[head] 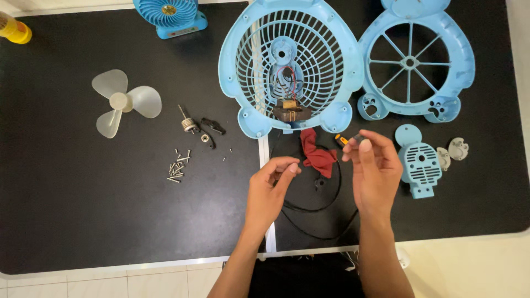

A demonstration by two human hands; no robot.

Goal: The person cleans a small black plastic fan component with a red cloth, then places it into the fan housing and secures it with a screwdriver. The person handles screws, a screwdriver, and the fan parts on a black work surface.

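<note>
The right hand [376, 168] pinches a small orange-tipped screwdriver [346, 139] in its fingertips, while the left hand [271, 185] hovers loosely curled with fingertips nearly together, apparently empty, over the black tabletop [83, 221].

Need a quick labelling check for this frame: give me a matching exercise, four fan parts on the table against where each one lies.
Things:
1. white fan blade
2. pile of screws
3. red cloth
4. small vented blue cover

Places:
A. right of the right hand
B. between the two hands, below the blue grille
C. far left, alone on the black table
D. below the blade, left of the left hand

Pairs: 1-C, 2-D, 3-B, 4-A
</note>
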